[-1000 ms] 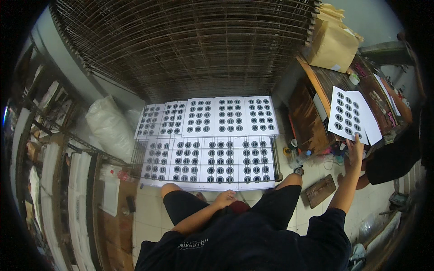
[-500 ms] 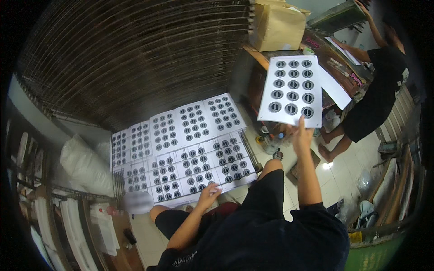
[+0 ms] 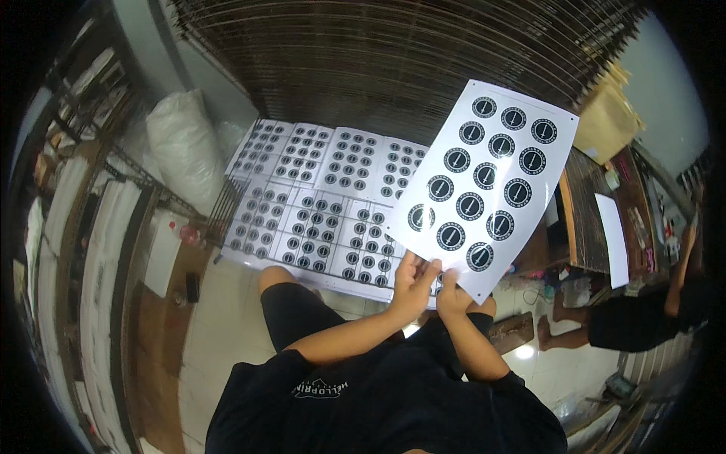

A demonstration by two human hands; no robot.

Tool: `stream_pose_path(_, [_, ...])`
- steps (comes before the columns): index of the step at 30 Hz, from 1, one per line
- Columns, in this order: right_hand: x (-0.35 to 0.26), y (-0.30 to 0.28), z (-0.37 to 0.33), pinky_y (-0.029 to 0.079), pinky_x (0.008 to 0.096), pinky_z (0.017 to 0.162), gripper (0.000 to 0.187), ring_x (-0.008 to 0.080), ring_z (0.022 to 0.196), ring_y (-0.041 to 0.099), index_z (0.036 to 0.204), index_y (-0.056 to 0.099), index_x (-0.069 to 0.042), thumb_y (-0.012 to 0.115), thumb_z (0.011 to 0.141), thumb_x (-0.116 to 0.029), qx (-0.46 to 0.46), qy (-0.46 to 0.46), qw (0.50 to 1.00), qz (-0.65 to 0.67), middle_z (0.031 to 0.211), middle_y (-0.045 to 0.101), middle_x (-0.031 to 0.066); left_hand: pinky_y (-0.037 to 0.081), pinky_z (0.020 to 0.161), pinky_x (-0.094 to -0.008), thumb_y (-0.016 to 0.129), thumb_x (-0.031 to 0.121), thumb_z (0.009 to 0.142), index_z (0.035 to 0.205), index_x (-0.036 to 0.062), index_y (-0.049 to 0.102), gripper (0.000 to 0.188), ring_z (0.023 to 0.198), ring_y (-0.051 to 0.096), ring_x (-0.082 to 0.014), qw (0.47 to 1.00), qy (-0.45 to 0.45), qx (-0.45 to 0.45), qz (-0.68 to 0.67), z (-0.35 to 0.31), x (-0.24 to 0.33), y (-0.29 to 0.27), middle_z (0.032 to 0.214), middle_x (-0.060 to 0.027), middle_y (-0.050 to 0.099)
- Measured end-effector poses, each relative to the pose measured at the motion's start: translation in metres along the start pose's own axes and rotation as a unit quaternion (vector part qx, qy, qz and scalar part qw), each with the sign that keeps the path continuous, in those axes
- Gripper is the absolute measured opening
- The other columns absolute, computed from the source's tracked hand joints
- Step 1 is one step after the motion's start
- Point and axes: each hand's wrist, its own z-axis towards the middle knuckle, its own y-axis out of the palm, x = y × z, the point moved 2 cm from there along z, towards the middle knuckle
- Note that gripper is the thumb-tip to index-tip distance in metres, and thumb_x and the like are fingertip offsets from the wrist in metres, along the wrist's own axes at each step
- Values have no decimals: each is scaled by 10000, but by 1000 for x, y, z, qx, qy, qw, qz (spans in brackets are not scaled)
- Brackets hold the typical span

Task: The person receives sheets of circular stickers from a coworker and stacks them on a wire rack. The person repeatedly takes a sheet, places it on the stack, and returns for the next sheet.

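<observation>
In the head view, the white sheet (image 3: 522, 163) with round black prints is held in front of the person, beyond both hands and tilted toward the right. The left hand (image 3: 409, 289) grips its lower edge, with the thumb on the printed face. The right hand (image 3: 454, 298) pinches the same edge just beside it, nearer to the lower right corner. The other edges of the sheet extend free from the fingers. Its left edge covers, in this view, part of the printed sheets (image 3: 306, 227) lying in two rows on the wire rack (image 3: 408, 57); how high it is above them, I cannot tell. To the right stands the table (image 3: 586, 216), carrying a white strip (image 3: 613, 242). Tiled floor (image 3: 212, 333) shows left of the person's knees.
</observation>
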Motion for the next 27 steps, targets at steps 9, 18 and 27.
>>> stream_pose_path(9, [89,-109,-33,297,457,953,643,411,1163,349,1200,461,-30,673,692,-363,-184,-46,844,-502,1252,368,267,478,733,-284,566,50,808,1158,60,367,404,858,539,-156,963,77,257,21,83,34,-225,1021,-92,513])
stream_pose_path(18, [141,-192,-118,222,486,998,656,449,1243,174,1350,237,-137,506,826,-427,-124,216,817,-520,1350,109,290,499,685,-261,535,38,820,1072,8,445,269,755,527,-132,923,100,366,59,172,39,-442,875,-66,508])
stream_pose_path(27, [168,-226,-127,208,485,1014,549,434,1265,113,1356,218,-177,338,890,-441,-192,237,780,-547,1378,64,249,514,622,-277,546,22,792,1058,-26,444,289,731,551,-157,891,41,441,101,257,-13,-494,890,-98,516])
